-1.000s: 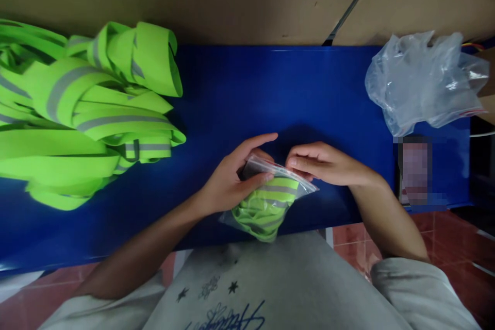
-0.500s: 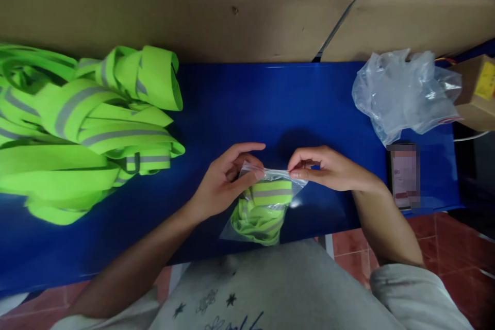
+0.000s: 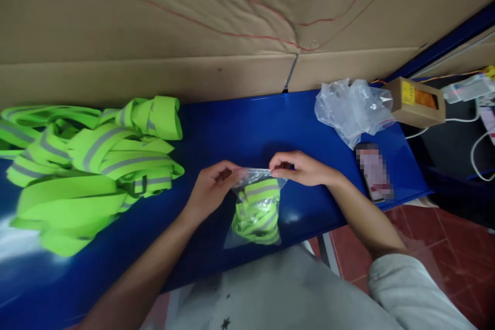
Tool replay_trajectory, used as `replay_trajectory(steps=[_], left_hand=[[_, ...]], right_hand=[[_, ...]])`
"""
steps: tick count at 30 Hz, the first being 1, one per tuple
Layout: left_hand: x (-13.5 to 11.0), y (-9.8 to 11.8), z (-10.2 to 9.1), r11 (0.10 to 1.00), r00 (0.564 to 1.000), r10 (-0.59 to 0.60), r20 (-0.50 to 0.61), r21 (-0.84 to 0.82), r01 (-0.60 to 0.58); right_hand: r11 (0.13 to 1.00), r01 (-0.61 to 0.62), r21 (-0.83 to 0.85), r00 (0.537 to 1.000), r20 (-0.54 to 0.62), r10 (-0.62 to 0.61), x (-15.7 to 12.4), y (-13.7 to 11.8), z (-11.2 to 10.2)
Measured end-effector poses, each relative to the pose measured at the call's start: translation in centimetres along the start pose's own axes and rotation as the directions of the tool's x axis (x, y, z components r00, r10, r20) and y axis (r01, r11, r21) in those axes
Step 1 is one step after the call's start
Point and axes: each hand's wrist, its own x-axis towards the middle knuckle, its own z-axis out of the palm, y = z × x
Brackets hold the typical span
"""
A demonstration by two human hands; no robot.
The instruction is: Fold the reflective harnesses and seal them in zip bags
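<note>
A clear zip bag (image 3: 251, 175) hangs near the table's front edge, its top strip stretched level between my hands. Inside it lies a folded neon-yellow reflective strap (image 3: 256, 214) with grey stripes. My left hand (image 3: 212, 185) pinches the bag's top left corner between thumb and fingers. At the right end of the same strip, my right hand (image 3: 296, 166) is closed in a pinch on the bag's edge. A pile of loose neon-yellow reflective straps (image 3: 88, 165) rests on the left of the table, one showing a black buckle.
On the blue table (image 3: 228, 129), crumpled clear plastic bags (image 3: 351, 108) lie at the back right, with a phone (image 3: 374, 172) in front. Beyond them stand a small cardboard box (image 3: 417, 103) and white cables (image 3: 462, 119). A cardboard wall (image 3: 154, 26) borders the back.
My left fingers, spread before, have closed on the bag's top left corner. The camera view has tilted up and turned right, showing more of the wall and the right side.
</note>
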Motion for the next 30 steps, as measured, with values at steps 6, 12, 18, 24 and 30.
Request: replay_trajectory(steps=[6, 12, 18, 24, 30], left_hand=[[-0.5, 0.1, 0.3, 0.996, 0.990, 0.080, -0.119, -0.024, -0.083], [-0.7, 1.4, 0.3, 0.981, 0.982, 0.148, -0.121, -0.109, -0.161], [0.2, 0.6, 0.7, 0.973, 0.986, 0.169, -0.012, -0.155, -0.169], [0.7, -0.6, 1.6, 0.964, 0.969, 0.239, -0.055, -0.106, -0.244], [1.2, -0.5, 0.5, 0.968, 0.967, 0.252, 0.037, -0.015, -0.251]], right_hand=[[0.984, -0.002, 0.179, 1.000, -0.025, 0.007, 0.5, 0.6, 0.1], [0.963, 0.007, 0.268, 0.992, -0.124, 0.027, 0.6, 0.6, 0.4], [0.927, 0.073, 0.368, 0.959, -0.280, 0.035, 0.1, 0.9, 2.1], [0.908, 0.109, 0.404, 0.904, -0.420, 0.078, -0.5, 2.0, 3.4], [0.921, 0.153, 0.359, 0.847, -0.527, 0.065, -0.6, 2.9, 2.8]])
